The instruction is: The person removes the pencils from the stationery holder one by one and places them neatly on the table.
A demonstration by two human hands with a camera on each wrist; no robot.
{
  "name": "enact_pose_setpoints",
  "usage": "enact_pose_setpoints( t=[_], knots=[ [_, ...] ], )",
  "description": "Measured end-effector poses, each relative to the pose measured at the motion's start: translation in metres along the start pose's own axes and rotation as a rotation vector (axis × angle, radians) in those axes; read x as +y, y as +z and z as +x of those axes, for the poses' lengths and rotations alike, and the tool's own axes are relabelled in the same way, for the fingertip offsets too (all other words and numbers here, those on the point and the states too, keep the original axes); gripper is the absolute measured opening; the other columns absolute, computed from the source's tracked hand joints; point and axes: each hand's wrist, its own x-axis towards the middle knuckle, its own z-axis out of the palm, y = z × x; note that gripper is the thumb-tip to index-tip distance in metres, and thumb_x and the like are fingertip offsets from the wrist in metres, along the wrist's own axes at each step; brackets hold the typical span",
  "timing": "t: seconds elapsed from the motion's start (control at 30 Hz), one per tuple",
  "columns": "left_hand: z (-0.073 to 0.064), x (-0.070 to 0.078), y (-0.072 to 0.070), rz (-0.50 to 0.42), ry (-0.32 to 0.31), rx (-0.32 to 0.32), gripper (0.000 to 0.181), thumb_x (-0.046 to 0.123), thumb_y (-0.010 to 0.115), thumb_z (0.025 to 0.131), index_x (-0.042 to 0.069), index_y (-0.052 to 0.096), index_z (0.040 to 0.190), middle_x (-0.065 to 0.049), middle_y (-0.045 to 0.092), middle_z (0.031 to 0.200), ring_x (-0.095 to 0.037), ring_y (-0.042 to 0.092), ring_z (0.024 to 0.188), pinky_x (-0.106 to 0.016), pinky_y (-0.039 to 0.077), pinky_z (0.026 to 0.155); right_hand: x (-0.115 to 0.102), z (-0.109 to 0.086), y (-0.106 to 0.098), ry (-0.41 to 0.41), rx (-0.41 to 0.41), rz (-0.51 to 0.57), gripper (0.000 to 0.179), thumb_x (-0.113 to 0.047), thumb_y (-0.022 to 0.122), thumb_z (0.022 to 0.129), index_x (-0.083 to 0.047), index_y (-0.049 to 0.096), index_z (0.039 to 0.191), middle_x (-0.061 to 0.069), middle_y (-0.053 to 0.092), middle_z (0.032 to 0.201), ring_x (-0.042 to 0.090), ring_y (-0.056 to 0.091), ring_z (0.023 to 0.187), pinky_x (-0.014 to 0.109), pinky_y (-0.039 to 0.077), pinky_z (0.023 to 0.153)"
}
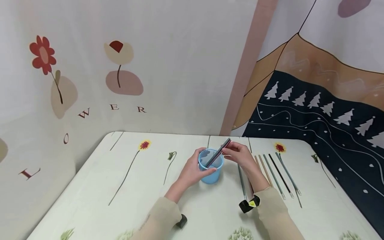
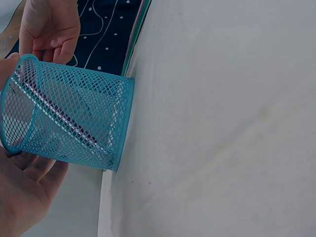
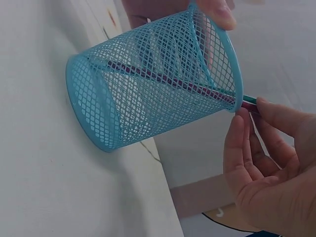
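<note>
A light blue mesh pen cup (image 1: 211, 178) is on the table, its open top facing up. My left hand (image 1: 192, 169) holds it around the side, thumb near the rim; fingers also show beneath the mesh in the left wrist view. My right hand (image 1: 241, 156) pinches the upper ends of a few slim pencils (image 1: 218, 153), one dark red and one green in the right wrist view. They slant down inside the cup (image 3: 153, 81), visible through the mesh. Whether their lower ends touch the bottom is hard to tell.
Several more pencils (image 1: 279, 175) lie side by side on the table to the right, some partly hidden by my right forearm. The white tablecloth (image 1: 90, 186) has printed flowers. Patterned curtains (image 1: 186, 66) hang behind the table and at its right side.
</note>
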Motion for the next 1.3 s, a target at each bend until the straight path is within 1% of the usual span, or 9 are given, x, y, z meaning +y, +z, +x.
enact_pose_setpoints(
  t=[0.1,0.17,0.3,0.53,0.73,0.87,1.0,1.17,1.3],
  knots=[
    [0.001,0.001,0.0,-0.014,-0.004,0.001,0.088,0.043,0.082,0.08,0.014,0.036,0.15,-0.01,0.055,0.143,-0.029,0.055,0.129,-0.052,0.048,0.106,-0.001,0.0,0.0,-0.008,0.013,0.02,0.025,-0.014,0.067,0.096,0.002,0.063,0.114,-0.01,0.069,0.091,0.002,0.069,0.086,0.022,0.06,0.082],
    [0.001,0.002,0.0,-0.012,-0.008,0.001,0.089,0.043,0.082,0.08,0.014,0.036,0.15,-0.011,0.055,0.143,-0.029,0.055,0.129,-0.052,0.048,0.107,-0.002,0.0,-0.001,-0.015,0.016,0.029,0.024,-0.014,0.066,0.096,0.002,0.063,0.114,-0.011,0.07,0.091,0.002,0.069,0.086,0.022,0.06,0.082],
    [0.0,0.002,0.001,0.0,-0.013,0.003,0.089,0.043,0.082,0.08,0.014,0.036,0.15,-0.011,0.055,0.143,-0.029,0.054,0.13,-0.052,0.047,0.107,-0.004,0.0,-0.004,-0.017,0.028,0.038,0.024,-0.013,0.064,0.097,0.001,0.061,0.116,-0.011,0.069,0.092,0.0,0.07,0.087,0.022,0.06,0.083],
    [-0.002,0.0,0.001,0.009,-0.033,-0.001,0.088,0.043,0.082,0.08,0.016,0.036,0.15,-0.011,0.055,0.143,-0.029,0.054,0.131,-0.051,0.047,0.107,-0.008,0.0,-0.009,-0.009,0.064,0.092,0.024,-0.01,0.062,0.099,0.002,0.059,0.119,-0.009,0.067,0.092,0.001,0.071,0.085,0.022,0.06,0.082],
    [0.002,0.0,0.0,0.005,-0.01,0.007,0.088,0.041,0.082,0.08,0.014,0.036,0.15,-0.011,0.055,0.143,-0.029,0.054,0.131,-0.051,0.047,0.108,-0.015,0.001,-0.016,-0.034,0.093,0.105,0.033,-0.016,0.062,0.099,0.001,0.058,0.127,-0.011,0.067,0.093,0.002,0.071,0.086,0.02,0.059,0.082],
    [0.001,-0.001,0.0,0.002,-0.008,0.003,0.087,0.039,0.083,0.08,0.014,0.037,0.149,-0.01,0.056,0.143,-0.028,0.054,0.131,-0.05,0.047,0.108,-0.016,0.001,-0.02,-0.05,0.116,0.128,0.029,-0.014,0.06,0.1,-0.001,0.059,0.126,-0.013,0.069,0.092,0.002,0.07,0.086,0.02,0.059,0.082],
    [0.0,-0.001,0.001,0.003,-0.013,0.0,0.087,0.04,0.082,0.08,0.015,0.037,0.149,-0.01,0.056,0.143,-0.029,0.054,0.132,-0.051,0.047,0.108,-0.016,0.0,-0.023,-0.057,0.141,0.132,0.034,-0.015,0.057,0.101,-0.001,0.056,0.132,-0.013,0.068,0.092,0.001,0.069,0.087,0.019,0.059,0.082],
    [0.002,-0.001,0.001,0.007,-0.018,0.002,0.087,0.043,0.082,0.08,0.016,0.036,0.149,-0.009,0.055,0.143,-0.028,0.054,0.131,-0.051,0.048,0.107,-0.019,-0.001,-0.028,-0.047,0.158,0.118,0.039,-0.019,0.053,0.104,-0.006,0.052,0.141,-0.006,0.064,0.103,0.003,0.067,0.094,0.02,0.058,0.084],
    [0.003,-0.001,0.001,0.005,-0.011,-0.001,0.088,0.043,0.082,0.08,0.014,0.036,0.15,-0.01,0.056,0.142,-0.029,0.054,0.131,-0.051,0.048,0.107,-0.022,-0.002,-0.033,-0.053,0.166,0.146,0.04,-0.018,0.051,0.105,-0.006,0.05,0.143,-0.005,0.063,0.105,0.005,0.064,0.095,0.021,0.058,0.083]
  ],
)
